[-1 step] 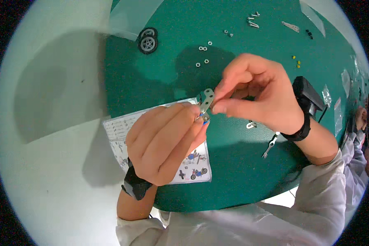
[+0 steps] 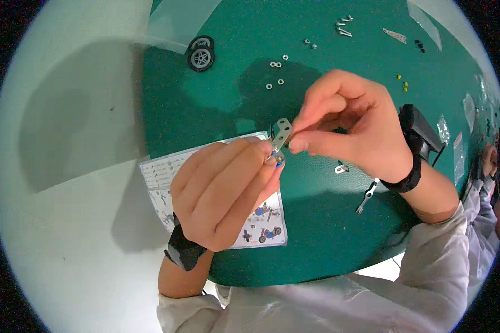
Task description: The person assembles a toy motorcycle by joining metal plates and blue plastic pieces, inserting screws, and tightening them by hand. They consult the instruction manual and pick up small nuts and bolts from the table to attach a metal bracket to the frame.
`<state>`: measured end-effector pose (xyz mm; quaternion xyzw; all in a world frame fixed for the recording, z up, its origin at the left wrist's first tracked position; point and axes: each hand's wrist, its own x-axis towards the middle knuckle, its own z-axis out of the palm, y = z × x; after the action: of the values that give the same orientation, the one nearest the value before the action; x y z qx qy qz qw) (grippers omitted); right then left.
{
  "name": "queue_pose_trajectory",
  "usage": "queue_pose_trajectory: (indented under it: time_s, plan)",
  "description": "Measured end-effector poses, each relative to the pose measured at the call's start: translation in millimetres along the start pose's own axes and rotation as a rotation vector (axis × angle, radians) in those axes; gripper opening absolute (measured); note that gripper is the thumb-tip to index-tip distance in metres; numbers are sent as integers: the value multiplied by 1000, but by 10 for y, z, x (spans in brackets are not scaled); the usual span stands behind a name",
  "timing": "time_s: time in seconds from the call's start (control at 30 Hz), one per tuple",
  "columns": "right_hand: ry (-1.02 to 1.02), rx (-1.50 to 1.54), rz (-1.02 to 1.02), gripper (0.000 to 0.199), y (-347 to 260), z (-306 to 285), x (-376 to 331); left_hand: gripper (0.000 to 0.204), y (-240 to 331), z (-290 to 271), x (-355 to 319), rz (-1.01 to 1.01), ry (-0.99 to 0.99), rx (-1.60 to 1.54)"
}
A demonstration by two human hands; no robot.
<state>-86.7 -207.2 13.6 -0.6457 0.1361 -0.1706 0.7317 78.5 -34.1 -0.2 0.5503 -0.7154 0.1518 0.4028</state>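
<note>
My left hand [image 2: 222, 188] is closed in a pinch around a small metal assembly, with a bent, perforated silver strip [image 2: 282, 135] sticking up from the fingertips. At its lower end a round silver fastener [image 2: 280, 159] and a bit of blue show; the fingers hide the rest. My right hand [image 2: 355, 125] is closed too, thumb and forefinger pinched together just right of the strip. Whatever lies between those fingertips is too small to make out. Under my left hand lies a printed instruction sheet [image 2: 164, 173] with pictures of a small vehicle.
Two black toy wheels [image 2: 200, 57] stand at the far left of the green table [image 2: 316, 233]. Beyond my hands lie several nuts [image 2: 280, 81], screws [image 2: 344, 32], a perforated plate [image 2: 394, 35] and yellow pieces [image 2: 405, 86]. A small wrench [image 2: 366, 197] and a silver bracket [image 2: 340, 168] lie nearer.
The silver strip has tilted slightly to the right. Both hands keep nearly the same place and grip.
</note>
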Motion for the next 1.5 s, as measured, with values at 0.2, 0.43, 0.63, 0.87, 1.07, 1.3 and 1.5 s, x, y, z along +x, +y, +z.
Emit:
queue_pose_trajectory:
  time_s: [0.2, 0.43, 0.63, 0.87, 1.07, 1.3, 1.5]
  plan:
    - [50, -319, -129, 35, -82, 65, -134, 22, 6, 41, -14, -7, 30, -30]
    - [-96, -651, -477, 35, -86, 23, -107, 24, 3, 18, 17, -5, 20, -39]
    - [-128, -650, -525, 34, -124, -23, -85, 24, -25, 47, 23, -4, 22, -45]
    - [-196, -705, -652, 39, -108, -80, -36, 35, 32, 27, -10, -133, -20, -47]
    - [-167, -885, -922, 37, -49, -54, -12, 35, 8, 51, 1, -140, 15, -65]
    - [-197, -830, -805, 35, -79, -32, -3, 36, -28, 58, -8, -127, 23, -108]
    - [-133, -605, -488, 35, -130, -1, -100, 38, -38, 70, 16, -112, 45, -128]
